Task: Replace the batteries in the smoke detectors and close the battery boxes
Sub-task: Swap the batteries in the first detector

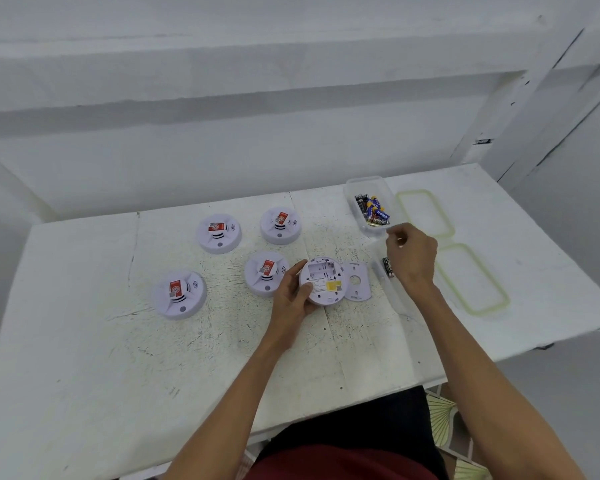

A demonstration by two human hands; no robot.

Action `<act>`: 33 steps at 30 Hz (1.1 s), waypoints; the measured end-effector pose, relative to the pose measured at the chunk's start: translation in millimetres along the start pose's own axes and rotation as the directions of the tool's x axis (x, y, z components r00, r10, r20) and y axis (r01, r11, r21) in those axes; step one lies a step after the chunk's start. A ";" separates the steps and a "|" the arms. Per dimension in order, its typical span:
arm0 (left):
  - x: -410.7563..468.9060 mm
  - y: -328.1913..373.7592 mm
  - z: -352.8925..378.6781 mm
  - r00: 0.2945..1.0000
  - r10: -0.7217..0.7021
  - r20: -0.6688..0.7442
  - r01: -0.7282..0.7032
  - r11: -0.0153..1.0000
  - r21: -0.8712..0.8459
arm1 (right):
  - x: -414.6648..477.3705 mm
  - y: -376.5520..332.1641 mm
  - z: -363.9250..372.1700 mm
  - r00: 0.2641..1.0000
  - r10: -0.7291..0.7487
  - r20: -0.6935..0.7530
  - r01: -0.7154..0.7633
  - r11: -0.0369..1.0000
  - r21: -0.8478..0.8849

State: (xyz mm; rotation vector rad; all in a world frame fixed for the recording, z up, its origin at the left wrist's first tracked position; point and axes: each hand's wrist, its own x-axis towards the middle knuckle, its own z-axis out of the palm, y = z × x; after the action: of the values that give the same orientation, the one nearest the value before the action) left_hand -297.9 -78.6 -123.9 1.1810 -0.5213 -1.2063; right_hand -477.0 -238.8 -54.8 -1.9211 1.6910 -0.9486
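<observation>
The upturned detector (323, 280) is lying mid-table with its battery bay showing empty. The left hand (291, 296) is gripping its left edge, and its cover plate (358, 282) is lying just beside it on the right. So the work is looking barely begun: fresh cells are still to go in, and four more detectors (265, 273) are sitting face-up, apparently untouched. The right hand (413, 258) is hovering with curled fingers by the battery box (352, 188); whether it is holding anything, I cannot tell. A black battery (388, 267) is lying near it, and two lids (425, 213) are waiting further right.
</observation>
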 end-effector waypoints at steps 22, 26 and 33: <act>2.1 1.0 -0.4 1.000 -0.014 -0.011 0.014 1.000 0.016 | 54.5 -15.0 43.1 0.866 -0.085 0.492 0.366 0.779 -0.509; 3.0 -0.7 -1.3 1.000 -0.010 -0.017 0.011 0.999 0.033 | 59.0 -13.5 51.3 0.878 -0.039 0.477 0.341 0.750 -0.567; 4.9 -3.1 -2.6 1.000 -0.018 -0.017 0.018 1.000 0.020 | 62.5 -9.2 60.5 0.887 -0.009 0.461 0.318 0.737 -0.596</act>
State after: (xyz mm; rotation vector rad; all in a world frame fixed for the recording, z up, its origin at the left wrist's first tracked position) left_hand -295.4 -81.7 -128.9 1.2146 -0.5124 -1.2080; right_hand -425.1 -306.0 -76.1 -2.5193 1.7144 0.1145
